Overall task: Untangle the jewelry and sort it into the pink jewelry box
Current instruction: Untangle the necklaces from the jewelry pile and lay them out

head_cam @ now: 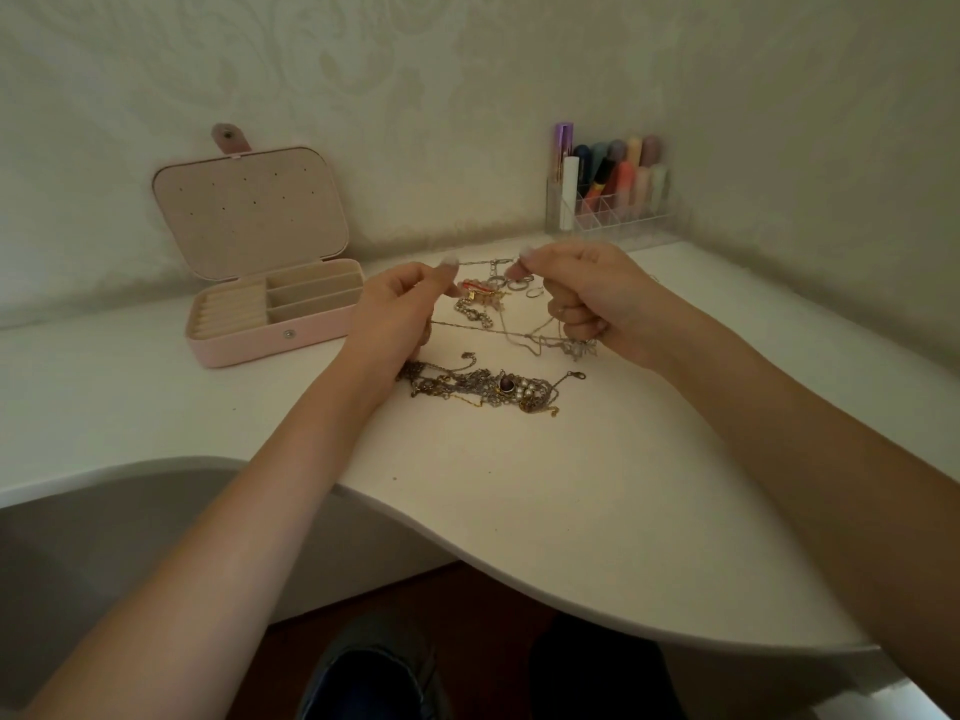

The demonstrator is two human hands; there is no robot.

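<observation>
While hands (498, 309) pinch a chain (488, 262), box (270, 324) open

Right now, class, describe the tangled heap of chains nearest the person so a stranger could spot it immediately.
Start at the white curved desk, with the open pink jewelry box at its back left. Between the forearms, nearer than both hands, lies a dark tangled heap of chains. Unlike the small rings and bracelets behind it, it holds a purple stone beside white pearls.

One pink jewelry box (270, 324) left of two hands; one tangled chain heap (483, 388) below them; one organizer (613, 200) beyond.
</observation>
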